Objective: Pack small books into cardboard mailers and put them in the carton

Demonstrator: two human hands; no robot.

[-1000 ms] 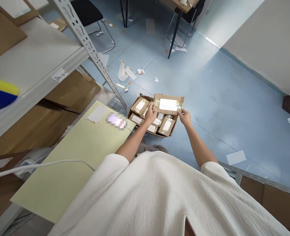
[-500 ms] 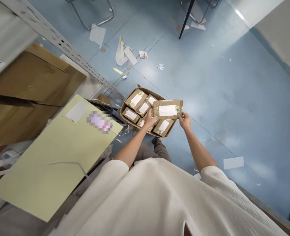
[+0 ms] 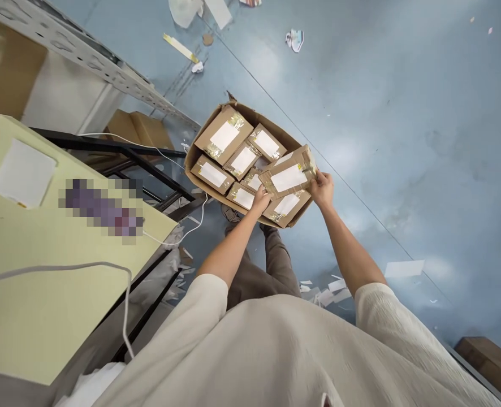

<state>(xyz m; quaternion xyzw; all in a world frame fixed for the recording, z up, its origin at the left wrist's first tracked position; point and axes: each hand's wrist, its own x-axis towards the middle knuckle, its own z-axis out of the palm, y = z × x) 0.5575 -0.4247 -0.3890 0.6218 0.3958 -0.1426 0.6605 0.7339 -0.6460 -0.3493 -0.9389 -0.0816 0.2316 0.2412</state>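
A brown cardboard box (image 3: pixel 288 173) with a white label and clear tape is held between both hands, tilted so its right end is higher in view. My left hand (image 3: pixel 260 202) grips its lower left corner. At the right end, my right hand (image 3: pixel 322 187) has its fingers closed on the edge. Underneath stands a large open carton (image 3: pixel 196 180) on the floor, holding several smaller taped boxes with white labels, such as one box (image 3: pixel 215 148) at its upper left. The held box overlaps the carton's right part and hides some boxes there.
On the left is a pale yellow table (image 3: pixel 64 316) with a white sheet (image 3: pixel 24 172), a blurred-out object (image 3: pixel 102 208) and a cable (image 3: pixel 85 265). A perforated metal upright (image 3: pixel 85 65) stands beyond. Paper scraps (image 3: pixel 331 291) litter the blue floor; another cardboard box (image 3: pixel 488 359) sits lower right.
The held box has tilted, its right end turning up, and it now lies more over the carton's right side. The camera view has shifted, bringing the carton nearer and higher in view.
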